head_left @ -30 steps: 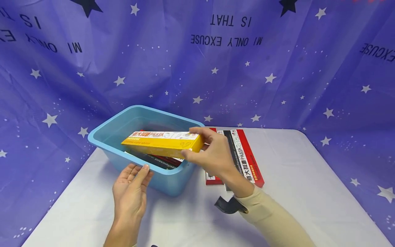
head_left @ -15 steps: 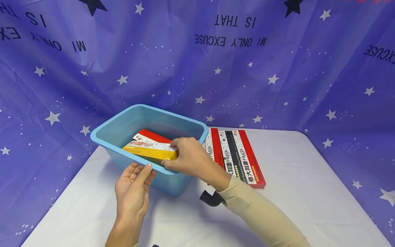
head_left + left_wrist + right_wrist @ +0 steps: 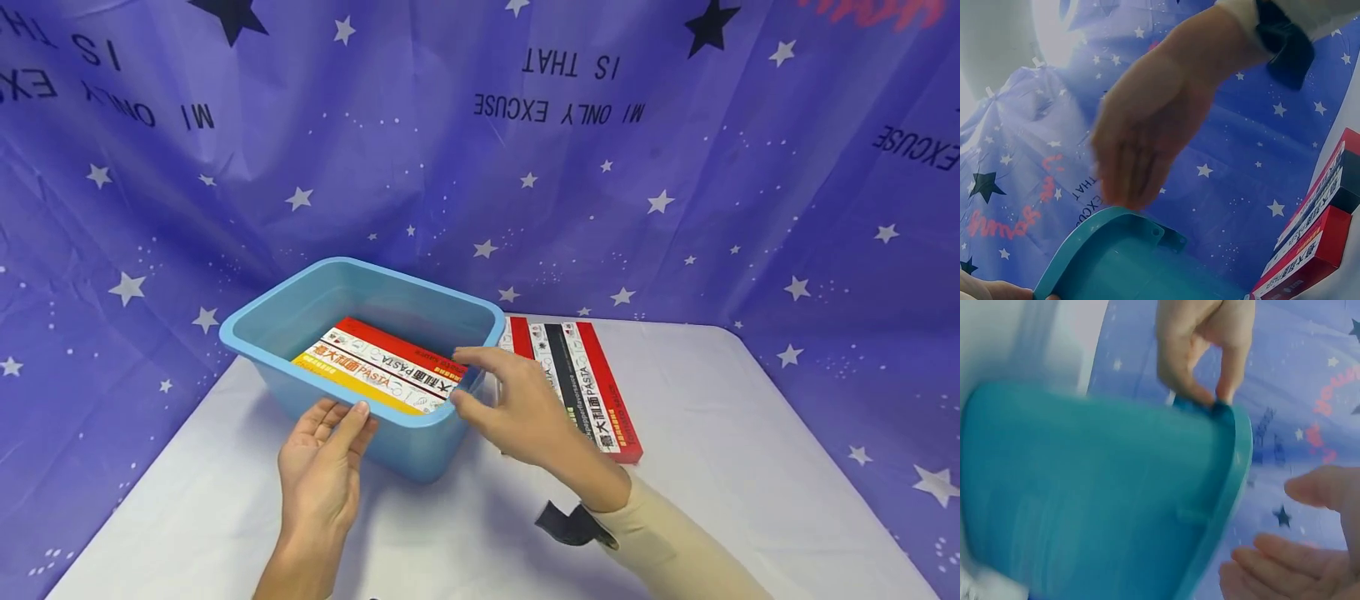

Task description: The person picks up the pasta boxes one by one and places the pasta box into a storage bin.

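Note:
A blue plastic bin (image 3: pixel 427 446) stands tilted in perspective on the table, with a yellow pasta box (image 3: pixel 337 377) and a red pasta box (image 3: pixel 397 340) lying in it. My left hand (image 3: pixel 322 467) pinches the bin's near rim between thumb and fingers; the right wrist view also shows this left hand (image 3: pixel 1207 344) on the rim. At the bin's right corner my right hand (image 3: pixel 525 408) hovers with thumb and fingers spread apart and nothing between them. In the left wrist view the right hand (image 3: pixel 1154 119) appears above the rim.
Right of the bin, several pasta boxes lie side by side on the white table (image 3: pixel 712 467), among them a red box (image 3: pixel 611 392) and a black box (image 3: pixel 562 358). A purple star-printed cloth (image 3: pixel 420 150) hangs behind and along the sides.
My right hand lowered the yellow pasta box into the bin, let go of it, and drew back up and right. The box now lies flat beside the red one. My left hand stayed on the rim.

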The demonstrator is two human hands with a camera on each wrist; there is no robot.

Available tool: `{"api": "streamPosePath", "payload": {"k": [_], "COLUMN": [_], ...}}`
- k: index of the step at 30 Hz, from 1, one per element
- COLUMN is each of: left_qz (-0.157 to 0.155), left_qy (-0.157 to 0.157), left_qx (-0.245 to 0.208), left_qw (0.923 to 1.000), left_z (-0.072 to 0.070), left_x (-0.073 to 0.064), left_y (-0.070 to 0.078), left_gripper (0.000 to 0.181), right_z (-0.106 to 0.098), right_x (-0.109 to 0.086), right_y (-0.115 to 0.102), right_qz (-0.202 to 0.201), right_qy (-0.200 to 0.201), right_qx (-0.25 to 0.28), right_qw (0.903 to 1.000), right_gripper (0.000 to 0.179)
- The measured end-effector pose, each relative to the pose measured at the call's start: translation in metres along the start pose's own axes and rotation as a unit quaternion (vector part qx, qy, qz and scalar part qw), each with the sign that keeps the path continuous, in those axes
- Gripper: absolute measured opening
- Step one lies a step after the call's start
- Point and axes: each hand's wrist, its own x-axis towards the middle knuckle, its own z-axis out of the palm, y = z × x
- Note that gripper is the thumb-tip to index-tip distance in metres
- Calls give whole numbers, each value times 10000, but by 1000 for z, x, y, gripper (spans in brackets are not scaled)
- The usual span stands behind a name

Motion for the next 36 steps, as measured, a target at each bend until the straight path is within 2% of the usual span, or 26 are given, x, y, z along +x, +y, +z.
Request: {"api": "streamPosePath", "payload": {"k": [2, 4, 9, 14, 16, 20, 22, 24, 27, 29, 36], "left_qz": [1, 1, -17, 6, 16, -6, -14, -15, 12, 16, -27], "left_qy": [-9, -6, -72, -48, -2, 29, 27, 27, -27, -51, 43], "left_qx": [-4, -5, -12, -116, -137, -160, -148, -123, -100, -110, -82], "left_qw": [10000, 10000, 10000, 9999, 9999, 9999, 9999, 9999, 9999, 9999, 10000], "left_z": [0, 1, 2, 3, 2, 2, 3, 3, 4, 5, 3], "left_x": [0, 0, 2, 3, 3, 2, 2, 2, 3, 3, 2], "left_y": [0, 0, 1, 3, 3, 3, 2, 2, 2, 2, 2], "left_gripper": [41, 41, 39, 37, 37, 37, 37, 37, 37, 37, 37], "right_z": [-12, -25, -55, -64, -63, -59, -56, -55, -57, -60, -72], "right_x": [-11, -20, -39, -53, -60, -80, -90, -100, -113, -123, -154], "right_y": [10, 21, 57, 109, 129, 156, 162, 163, 160, 157, 150], "right_qz": [56, 251, 1145, 2022, 2303, 2590, 2651, 2691, 2713, 2754, 3336], "right_qy": [390, 601, 584, 26, -352, -1206, -1494, -1586, -1413, -1281, -1108], "right_qx": [-168, -417, -1001, -1469, -1614, -1847, -1832, -1768, -1756, -1880, -2097], "right_qw": [9991, 9970, 9866, 9683, 9590, 9403, 9348, 9334, 9357, 9340, 9124], "right_gripper": [44, 47, 56, 65, 67, 67, 68, 68, 73, 74, 73]}}
